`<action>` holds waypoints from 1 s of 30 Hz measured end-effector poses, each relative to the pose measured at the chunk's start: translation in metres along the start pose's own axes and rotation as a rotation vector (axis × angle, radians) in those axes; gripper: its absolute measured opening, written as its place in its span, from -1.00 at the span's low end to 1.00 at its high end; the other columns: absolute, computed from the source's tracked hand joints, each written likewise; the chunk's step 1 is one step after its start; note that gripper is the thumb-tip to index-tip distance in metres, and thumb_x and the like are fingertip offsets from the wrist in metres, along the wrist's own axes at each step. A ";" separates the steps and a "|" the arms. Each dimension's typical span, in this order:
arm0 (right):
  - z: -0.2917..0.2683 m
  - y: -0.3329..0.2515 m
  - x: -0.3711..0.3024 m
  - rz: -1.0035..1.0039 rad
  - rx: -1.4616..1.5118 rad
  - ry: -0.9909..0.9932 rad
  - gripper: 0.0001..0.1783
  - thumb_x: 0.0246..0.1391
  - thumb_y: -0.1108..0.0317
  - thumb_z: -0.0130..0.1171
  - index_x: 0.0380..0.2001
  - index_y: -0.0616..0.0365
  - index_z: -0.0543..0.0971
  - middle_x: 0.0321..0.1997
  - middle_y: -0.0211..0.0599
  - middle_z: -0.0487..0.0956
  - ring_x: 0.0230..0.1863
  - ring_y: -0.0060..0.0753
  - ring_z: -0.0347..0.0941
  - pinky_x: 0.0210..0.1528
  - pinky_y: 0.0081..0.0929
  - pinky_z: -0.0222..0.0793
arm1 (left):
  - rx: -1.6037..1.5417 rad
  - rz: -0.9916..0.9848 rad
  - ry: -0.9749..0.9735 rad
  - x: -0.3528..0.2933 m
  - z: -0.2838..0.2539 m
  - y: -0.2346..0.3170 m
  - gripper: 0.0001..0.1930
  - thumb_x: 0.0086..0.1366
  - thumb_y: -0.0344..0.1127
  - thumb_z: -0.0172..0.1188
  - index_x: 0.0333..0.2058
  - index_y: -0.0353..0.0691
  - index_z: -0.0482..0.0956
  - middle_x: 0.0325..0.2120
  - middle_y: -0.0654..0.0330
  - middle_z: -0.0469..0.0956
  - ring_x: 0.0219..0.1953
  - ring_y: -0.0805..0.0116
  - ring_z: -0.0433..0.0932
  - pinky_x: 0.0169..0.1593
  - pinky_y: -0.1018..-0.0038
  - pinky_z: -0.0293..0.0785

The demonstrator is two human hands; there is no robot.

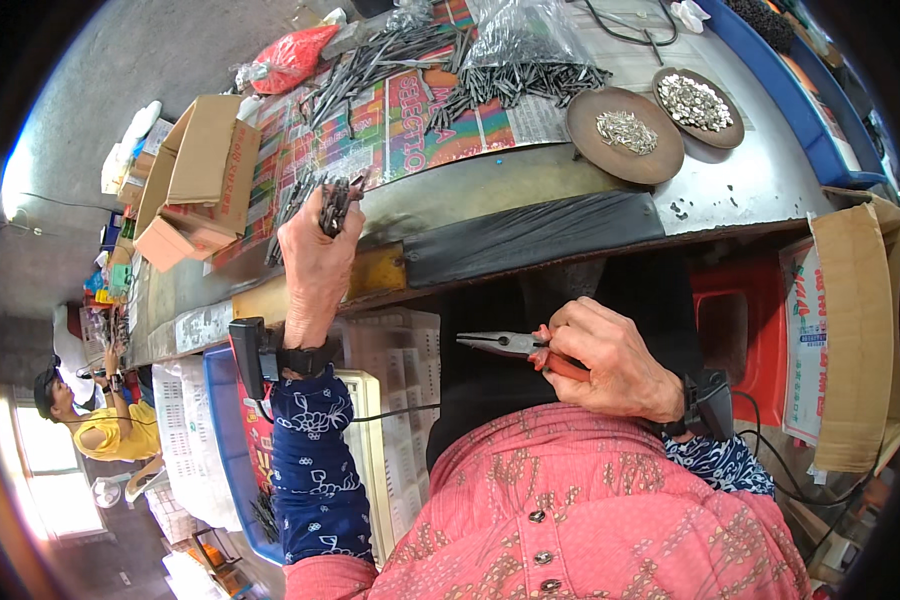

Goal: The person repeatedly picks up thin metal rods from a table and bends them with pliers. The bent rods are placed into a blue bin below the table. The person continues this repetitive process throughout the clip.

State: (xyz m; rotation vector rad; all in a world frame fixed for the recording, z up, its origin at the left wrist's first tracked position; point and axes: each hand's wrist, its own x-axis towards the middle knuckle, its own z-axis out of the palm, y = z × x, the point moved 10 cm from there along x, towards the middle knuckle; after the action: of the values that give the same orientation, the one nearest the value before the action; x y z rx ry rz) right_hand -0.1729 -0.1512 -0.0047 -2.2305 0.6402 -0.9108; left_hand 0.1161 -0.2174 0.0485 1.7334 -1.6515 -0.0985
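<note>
My left hand (317, 255) is raised over the table's near edge, its fingers wrapped round a bundle of dark metal pieces (339, 203). Several more dark slender pieces (292, 200) lie on the table just beside and behind it. Above my lap, my right hand (610, 355) grips long-nose pliers (500, 343) by their red handles, with the jaws pointing left toward the left forearm. The two hands are apart. Whether the jaws touch each other is too fine to tell.
Farther back lie a heap of dark slender pieces (505, 85), a clear plastic bag (530, 35) and a red bag (295, 55). Two brown dishes, one with silver pins (590, 140), stand right. Cardboard boxes (220, 165) and a blue tray (810, 100) flank the table. A person (125, 430) sits far left.
</note>
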 end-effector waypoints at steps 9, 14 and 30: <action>-0.004 -0.008 0.005 -0.031 -0.025 0.031 -0.85 -0.13 0.51 0.33 -0.40 0.16 0.61 -0.29 -0.23 0.53 -0.27 -0.16 0.48 -0.23 -0.29 0.46 | -0.237 0.004 0.053 -0.007 -0.003 -0.005 -0.81 0.26 -0.42 0.36 -0.18 -0.36 0.68 -0.51 0.24 0.63 -0.44 0.64 0.48 -0.28 0.56 0.48; -0.012 -0.018 0.009 -0.060 -0.041 0.080 -0.83 -0.14 0.53 0.35 -0.41 0.17 0.59 -0.30 -0.23 0.51 -0.29 -0.15 0.47 -0.26 -0.28 0.45 | -0.329 -0.043 0.088 -0.015 -0.007 0.010 -0.84 0.30 -0.49 0.30 -0.15 -0.40 0.66 -0.49 0.24 0.65 -0.40 0.65 0.54 -0.26 0.60 0.50; -0.037 -0.066 0.007 -0.217 -0.366 0.221 -0.79 -0.19 0.43 0.39 -0.44 0.11 0.56 -0.12 -0.25 0.49 -0.13 -0.20 0.48 -0.07 -0.19 0.29 | -1.327 -0.639 -0.247 -0.141 0.026 0.082 -0.85 0.43 -0.36 0.22 -0.11 -0.28 0.53 -0.44 0.03 0.62 -0.73 0.68 0.16 -0.63 0.68 0.13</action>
State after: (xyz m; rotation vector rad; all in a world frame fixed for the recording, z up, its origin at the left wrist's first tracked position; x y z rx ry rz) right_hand -0.1826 -0.1247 0.0659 -2.5838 0.7214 -1.2451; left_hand 0.0098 -0.0956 0.0146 1.0632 -0.6824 -1.3890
